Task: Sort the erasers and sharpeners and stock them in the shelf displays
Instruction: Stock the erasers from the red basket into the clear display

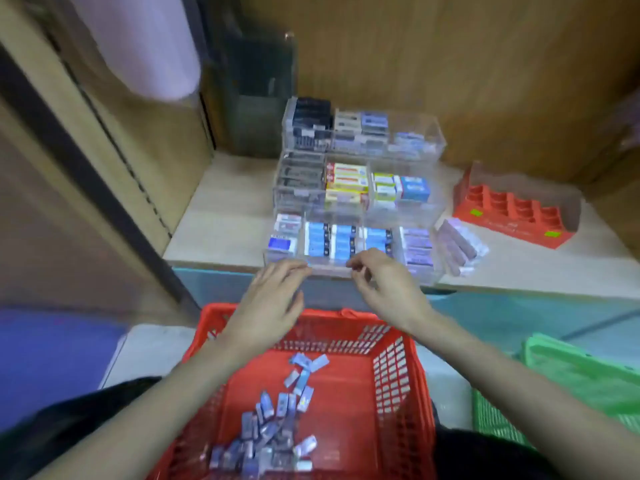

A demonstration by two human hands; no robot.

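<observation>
Left forearm extends over the red basket [398, 358], where loose erasers [266, 427] lie on its floor. The left hand [273, 296] is flat, fingers straight and slightly spread, tips at the front wall of the clear display [437, 276] holding blue erasers [346, 239]. The right hand [388, 282] meets the same wall, fingers curled; whether they pinch anything cannot be told.

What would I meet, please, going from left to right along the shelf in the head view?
clear tiered display stocked with packs → wrapped bundle of purple packs lying beside it → red display tray
</observation>
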